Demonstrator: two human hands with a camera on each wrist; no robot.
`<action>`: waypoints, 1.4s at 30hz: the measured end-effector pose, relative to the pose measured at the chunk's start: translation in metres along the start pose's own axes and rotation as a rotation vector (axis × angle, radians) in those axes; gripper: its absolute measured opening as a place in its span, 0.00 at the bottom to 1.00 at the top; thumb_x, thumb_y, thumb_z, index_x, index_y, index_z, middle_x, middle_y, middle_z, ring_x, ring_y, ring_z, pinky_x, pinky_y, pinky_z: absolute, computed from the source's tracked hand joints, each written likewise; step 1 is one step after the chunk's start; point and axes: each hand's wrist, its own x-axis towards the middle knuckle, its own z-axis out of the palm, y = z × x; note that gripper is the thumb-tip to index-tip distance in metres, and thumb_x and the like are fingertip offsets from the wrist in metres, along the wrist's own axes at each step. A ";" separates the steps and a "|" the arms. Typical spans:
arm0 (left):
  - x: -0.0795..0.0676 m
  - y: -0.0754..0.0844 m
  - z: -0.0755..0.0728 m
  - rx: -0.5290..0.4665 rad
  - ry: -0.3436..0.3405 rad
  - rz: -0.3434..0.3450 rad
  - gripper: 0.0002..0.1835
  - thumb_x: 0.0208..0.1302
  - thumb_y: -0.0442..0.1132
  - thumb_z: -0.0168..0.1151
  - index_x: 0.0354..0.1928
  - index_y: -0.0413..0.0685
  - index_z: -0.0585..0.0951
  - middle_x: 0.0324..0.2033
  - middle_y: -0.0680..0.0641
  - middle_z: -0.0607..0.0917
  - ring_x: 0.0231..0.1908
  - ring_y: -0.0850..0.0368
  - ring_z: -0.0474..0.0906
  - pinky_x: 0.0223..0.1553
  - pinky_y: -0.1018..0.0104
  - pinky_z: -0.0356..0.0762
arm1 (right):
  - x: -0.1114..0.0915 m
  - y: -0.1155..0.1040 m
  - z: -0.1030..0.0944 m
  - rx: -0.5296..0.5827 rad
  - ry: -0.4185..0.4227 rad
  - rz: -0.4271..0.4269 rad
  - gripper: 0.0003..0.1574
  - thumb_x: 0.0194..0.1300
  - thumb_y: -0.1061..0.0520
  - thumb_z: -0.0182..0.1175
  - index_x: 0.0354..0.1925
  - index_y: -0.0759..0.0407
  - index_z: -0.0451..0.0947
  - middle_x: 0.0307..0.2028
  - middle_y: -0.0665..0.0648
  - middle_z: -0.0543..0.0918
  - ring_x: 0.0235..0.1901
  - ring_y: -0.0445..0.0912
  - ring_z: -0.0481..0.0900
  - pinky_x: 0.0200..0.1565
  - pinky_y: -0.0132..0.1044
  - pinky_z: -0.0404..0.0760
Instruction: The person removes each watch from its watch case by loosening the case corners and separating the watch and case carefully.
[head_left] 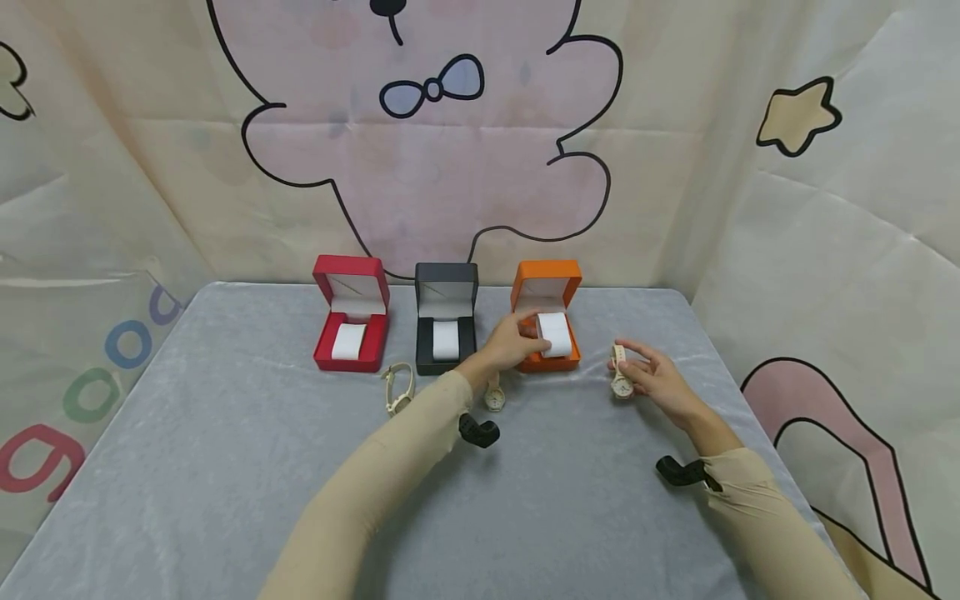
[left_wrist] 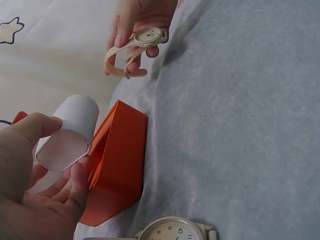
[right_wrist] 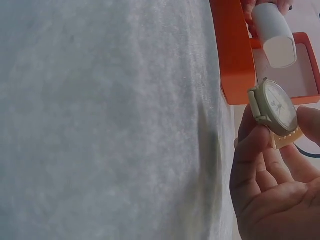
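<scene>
Above the orange watch box (head_left: 551,271), my left hand (head_left: 510,343) pinches a white watch cushion (head_left: 554,334) by its end. The left wrist view shows the thumb on top of the cushion (left_wrist: 75,125) and fingers beneath it. To the right of that box, my right hand (head_left: 652,379) holds a cream wristwatch (head_left: 621,383) between thumb and fingers. Its round dial and buckled strap show in the left wrist view. A second cream watch (head_left: 494,396) lies on the table below my left hand, its strap partly hidden. A third cream watch (head_left: 400,392) is partly behind the left sleeve.
An open red watch box (head_left: 322,346) and an open black watch box (head_left: 423,354) stand left of the orange one, each with a white cushion inside. The grey cloth-covered table (head_left: 210,433) meets a printed curtain (head_left: 660,167) at its back edge.
</scene>
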 end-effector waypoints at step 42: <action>0.015 0.002 0.005 0.231 0.071 0.067 0.36 0.63 0.41 0.72 0.72 0.58 0.71 0.64 0.46 0.78 0.57 0.51 0.75 0.62 0.53 0.76 | -0.001 0.009 -0.004 -0.103 0.030 0.049 0.37 0.78 0.56 0.53 0.75 0.70 0.53 0.46 0.42 0.89 0.33 0.31 0.79 0.31 0.26 0.76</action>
